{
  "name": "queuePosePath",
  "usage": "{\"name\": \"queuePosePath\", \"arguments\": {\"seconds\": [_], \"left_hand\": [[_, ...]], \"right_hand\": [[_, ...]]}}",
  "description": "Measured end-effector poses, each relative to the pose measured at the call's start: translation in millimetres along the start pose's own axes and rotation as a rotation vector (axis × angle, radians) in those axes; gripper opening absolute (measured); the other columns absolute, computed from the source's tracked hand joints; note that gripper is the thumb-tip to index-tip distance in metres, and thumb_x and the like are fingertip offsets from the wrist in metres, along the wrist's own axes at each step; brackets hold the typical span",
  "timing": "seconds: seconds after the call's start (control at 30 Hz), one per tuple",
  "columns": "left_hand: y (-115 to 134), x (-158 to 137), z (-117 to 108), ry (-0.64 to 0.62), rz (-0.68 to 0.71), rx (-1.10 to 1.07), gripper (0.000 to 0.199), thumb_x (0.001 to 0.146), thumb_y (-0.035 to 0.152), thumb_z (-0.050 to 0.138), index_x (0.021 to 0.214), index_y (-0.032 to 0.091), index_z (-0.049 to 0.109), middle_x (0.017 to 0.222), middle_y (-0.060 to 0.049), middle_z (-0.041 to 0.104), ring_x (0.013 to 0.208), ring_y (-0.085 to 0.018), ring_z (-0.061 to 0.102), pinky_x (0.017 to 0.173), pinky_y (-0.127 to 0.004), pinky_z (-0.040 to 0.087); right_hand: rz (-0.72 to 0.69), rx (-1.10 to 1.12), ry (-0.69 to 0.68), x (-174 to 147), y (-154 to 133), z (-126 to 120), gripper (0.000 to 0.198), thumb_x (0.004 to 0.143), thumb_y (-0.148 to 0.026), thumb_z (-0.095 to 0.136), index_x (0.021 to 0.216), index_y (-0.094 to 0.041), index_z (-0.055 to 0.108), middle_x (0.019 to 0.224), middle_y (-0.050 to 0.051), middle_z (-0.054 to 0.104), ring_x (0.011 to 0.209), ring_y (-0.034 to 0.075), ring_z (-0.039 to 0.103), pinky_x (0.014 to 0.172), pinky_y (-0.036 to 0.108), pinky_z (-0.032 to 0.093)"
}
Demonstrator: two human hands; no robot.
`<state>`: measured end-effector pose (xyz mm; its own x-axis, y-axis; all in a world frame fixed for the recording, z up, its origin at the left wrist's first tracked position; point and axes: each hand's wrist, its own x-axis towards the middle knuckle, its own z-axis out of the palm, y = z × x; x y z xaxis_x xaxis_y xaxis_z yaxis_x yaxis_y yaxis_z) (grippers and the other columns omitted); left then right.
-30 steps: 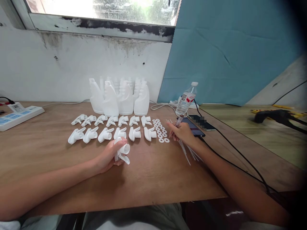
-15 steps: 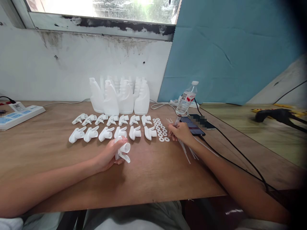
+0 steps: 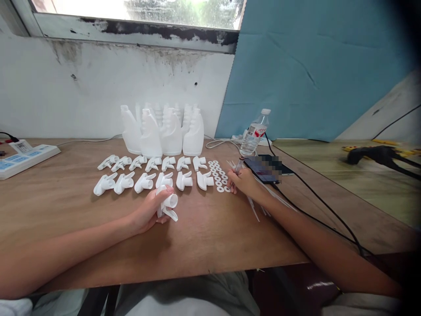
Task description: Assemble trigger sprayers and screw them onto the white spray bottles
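My left hand is closed around a white trigger spray head, its round collar facing right and its trigger hanging low. My right hand is closed on a slim pen-like tool with a dark upper end; its lower end is hidden by the fingers. Those fingers are at the near right edge of the white ring washers, and I cannot tell whether they touch one. Thin clear tubes lie partly under the right hand and forearm. Two rows of white trigger spray heads lie beyond my left hand.
White plastic bottles stand grouped against the wall. A water bottle, two phones and black cables are on the right. A power strip sits far left. The wooden table's front edge is close to my body.
My right hand has shifted slightly left and down, closer to the nearest washers, with the pen-like tool still in it. My left hand keeps hold of the spray head. The view has shifted slightly.
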<state>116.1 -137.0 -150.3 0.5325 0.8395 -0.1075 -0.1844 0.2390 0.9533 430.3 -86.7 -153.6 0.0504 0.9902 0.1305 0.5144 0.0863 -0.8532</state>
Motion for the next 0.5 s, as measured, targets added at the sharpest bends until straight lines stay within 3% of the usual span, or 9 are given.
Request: {"name": "queuePosePath", "arguments": {"seconds": [0.17,0.33,0.4,0.5], "left_hand": [[0,1,-1,0.000,-0.015,0.005,0.035,0.090,0.047,0.051,0.073,0.016,0.042,0.059,0.004,0.044,0.038,-0.005,0.038,0.036,-0.016,0.021],[-4,-1,-1,-0.006,0.022,0.029,0.035,0.090,0.048,0.050,0.076,0.018,0.041,0.061,0.004,0.045,0.039,-0.006,0.040,0.037,-0.018,0.020],[-4,-3,-3,-0.007,0.114,0.121,0.034,0.090,0.051,0.050,0.081,0.019,0.043,0.061,0.004,0.047,0.043,-0.007,0.042,0.040,-0.019,0.025],[9,-5,-18,-0.015,0.361,0.376,0.044,0.085,0.062,0.051,0.093,0.019,0.049,0.068,0.000,0.053,0.055,-0.011,0.048,0.050,-0.023,0.035]], "right_hand": [[0.034,0.098,0.068,3,-7,-11,0.050,0.083,-0.047,0.049,0.045,-0.015,0.057,0.044,0.010,0.060,0.031,0.015,0.054,0.031,0.025,0.043],[-0.008,0.144,0.205,2,-13,-24,0.046,0.084,-0.043,0.050,0.045,-0.018,0.054,0.044,0.006,0.059,0.029,0.012,0.048,0.030,0.024,0.036],[-0.032,0.103,0.220,2,-11,-27,0.047,0.084,-0.043,0.051,0.045,-0.019,0.053,0.042,0.005,0.056,0.029,0.012,0.047,0.031,0.024,0.035],[-0.073,-0.038,0.235,3,-7,-28,0.046,0.085,-0.045,0.050,0.048,-0.019,0.054,0.044,0.004,0.057,0.031,0.012,0.047,0.032,0.024,0.034]]}}
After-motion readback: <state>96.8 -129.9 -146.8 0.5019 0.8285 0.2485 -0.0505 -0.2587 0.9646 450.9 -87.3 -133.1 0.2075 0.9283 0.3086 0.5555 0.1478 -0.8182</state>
